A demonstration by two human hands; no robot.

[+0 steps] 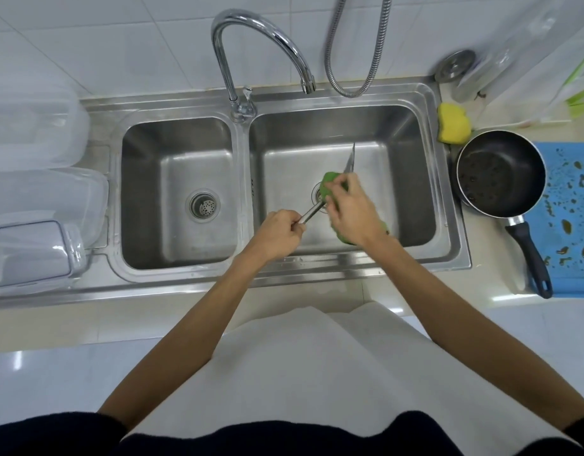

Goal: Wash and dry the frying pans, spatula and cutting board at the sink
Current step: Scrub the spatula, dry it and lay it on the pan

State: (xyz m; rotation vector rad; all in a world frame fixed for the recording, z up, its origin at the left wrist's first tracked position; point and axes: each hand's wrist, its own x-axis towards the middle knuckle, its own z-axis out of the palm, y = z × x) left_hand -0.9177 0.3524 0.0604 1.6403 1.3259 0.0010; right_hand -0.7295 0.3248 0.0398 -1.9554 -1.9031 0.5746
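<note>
A slim stainless-steel spatula point(350, 161), its thin blade seen edge-on, is held over the drain of the right basin of the steel double sink point(412, 192). Its long axis runs from the handle at near left to the tip aimed at the basin's back wall. The left hand point(277, 232) curls round the handle end, and the right hand point(353, 209) clasps a green scouring pad point(330, 182) around the shaft.

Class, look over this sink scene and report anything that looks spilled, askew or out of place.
Brown splotches are scattered across the blue cutting board right of the sink. The black frying pan sits partly on that board, with dark specks inside. Both look unwashed; nothing else stands out.
</note>
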